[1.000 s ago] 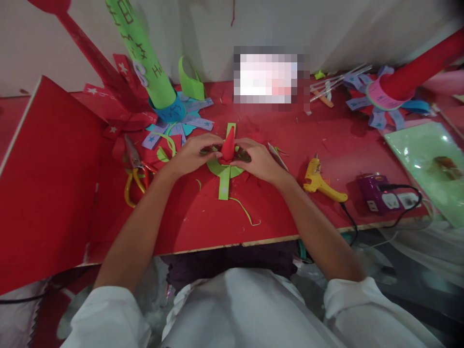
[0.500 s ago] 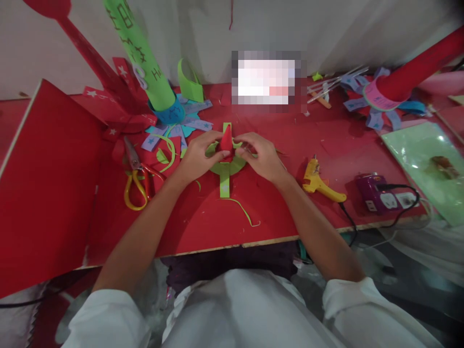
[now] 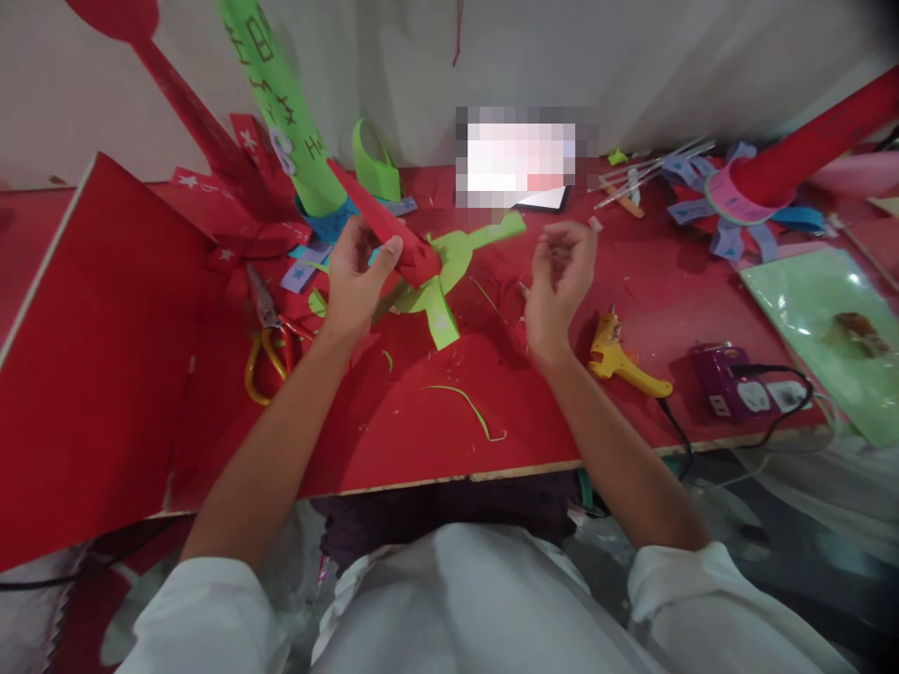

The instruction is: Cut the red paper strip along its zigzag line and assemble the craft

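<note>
My left hand (image 3: 361, 276) is closed around the lower part of a red paper cone (image 3: 375, 215), thumb on its near side. The cone tilts with its tip toward the upper left. At its wide end is a light green paper base (image 3: 455, 257) with flat strips sticking out, tilted along with it. My right hand (image 3: 562, 285) is raised to the right of the base, apart from it, fingers loosely curled and apart, with nothing visible in them. Yellow-and-red-handled scissors or pliers (image 3: 263, 328) lie left of my left wrist; their exact kind is unclear.
A yellow hot glue gun (image 3: 622, 356) and a purple power adapter (image 3: 727, 379) lie at the right. Behind my left hand stands a green paper tube (image 3: 281, 112); a red tube (image 3: 815, 140) leans at the right. A red board (image 3: 91, 365) rises at the left. Green paper scraps (image 3: 467, 402) lie in front.
The cone and green base went from upright to tilted, with the tip toward the upper left. My right hand left the cone and moved right; my left hand kept hold.
</note>
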Available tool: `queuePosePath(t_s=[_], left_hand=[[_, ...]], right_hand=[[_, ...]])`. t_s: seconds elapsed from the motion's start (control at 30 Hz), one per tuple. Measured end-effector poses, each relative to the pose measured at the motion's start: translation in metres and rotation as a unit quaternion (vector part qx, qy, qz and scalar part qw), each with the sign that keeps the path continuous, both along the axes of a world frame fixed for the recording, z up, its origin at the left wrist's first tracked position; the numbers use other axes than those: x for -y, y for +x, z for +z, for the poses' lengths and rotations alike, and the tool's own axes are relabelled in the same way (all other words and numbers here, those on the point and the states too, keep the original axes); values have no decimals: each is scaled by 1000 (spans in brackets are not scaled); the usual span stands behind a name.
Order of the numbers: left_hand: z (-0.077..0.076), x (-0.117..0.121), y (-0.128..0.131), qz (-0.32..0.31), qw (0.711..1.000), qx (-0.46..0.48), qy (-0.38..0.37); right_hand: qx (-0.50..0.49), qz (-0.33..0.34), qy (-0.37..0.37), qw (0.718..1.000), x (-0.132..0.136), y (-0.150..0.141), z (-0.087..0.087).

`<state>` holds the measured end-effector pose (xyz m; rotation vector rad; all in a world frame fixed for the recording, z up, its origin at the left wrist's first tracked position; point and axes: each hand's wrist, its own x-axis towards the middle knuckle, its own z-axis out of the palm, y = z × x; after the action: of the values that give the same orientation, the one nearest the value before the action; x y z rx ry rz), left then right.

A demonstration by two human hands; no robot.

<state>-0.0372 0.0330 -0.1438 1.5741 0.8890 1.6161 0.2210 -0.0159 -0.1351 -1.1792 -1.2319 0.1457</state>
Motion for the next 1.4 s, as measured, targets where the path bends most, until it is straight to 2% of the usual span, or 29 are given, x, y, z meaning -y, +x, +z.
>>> queuePosePath(t_s=[0.07,0.13,0.23,0.3,0.4,0.53,0.73,0.8,0.97,1.13,1.27,1.4], left_hand=[[0,-1,-2,18,1000,-13,10],[1,0,-4,24,999,-31,14],[2,2,-3,12,999,-48,22],[2,4,1,-4,998,-56,27],[1,10,9,-31,996,-75,29],[1,16,16,-74,995,-62,20],[6,18,11,-211,974,-58,-58],[7,20,9,-235,966,-74,-82],[0,21,11,-207,967,-86,-117],[-13,13,13,-175,976,-112,-61],[-14,15,15,-137,980,-145,-27],[-14,19,18,-101,980,-173,-19]], right_hand=[[-56,22,-32,998,1,-1,2],[-109,115,-114,981,2,-4,3],[-163,268,-257,914,5,-12,1],[-181,320,-292,883,7,-19,0],[-219,364,-306,852,11,-26,0],[-270,371,-323,828,10,-27,-2],[-321,357,-312,820,3,-21,-8],[-323,365,-312,816,2,-18,-7],[-314,364,-329,813,3,-16,-3],[-317,373,-342,802,8,-21,6],[-312,392,-376,780,10,-21,8],[-330,415,-372,762,11,-20,4]])
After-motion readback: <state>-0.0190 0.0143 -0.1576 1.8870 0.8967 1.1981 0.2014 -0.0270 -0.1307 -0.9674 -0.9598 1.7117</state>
